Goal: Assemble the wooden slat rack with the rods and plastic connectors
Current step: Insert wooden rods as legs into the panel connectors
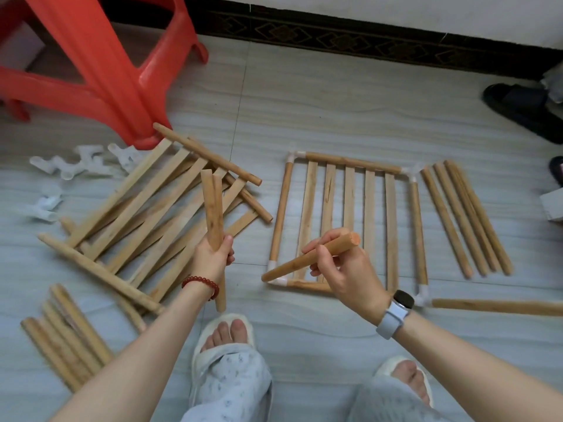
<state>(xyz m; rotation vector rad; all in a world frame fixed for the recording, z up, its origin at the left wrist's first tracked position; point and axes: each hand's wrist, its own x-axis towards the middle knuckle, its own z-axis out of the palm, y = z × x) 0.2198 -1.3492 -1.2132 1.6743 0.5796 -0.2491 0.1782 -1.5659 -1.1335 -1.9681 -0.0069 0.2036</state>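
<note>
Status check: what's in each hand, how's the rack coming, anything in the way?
Left hand grips two rods; right hand grips one rod. Frame on floor, near-right corner open. Nothing blocking.

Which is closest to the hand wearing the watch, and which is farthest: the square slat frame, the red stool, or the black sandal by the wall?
Measured from the right hand, in the head view:
1. Slat frame: right under the hand, on the floor.
2. Black sandal: up in the far right corner by the wall.
3. Red stool: far upper left, past the loose slat pile.
</note>
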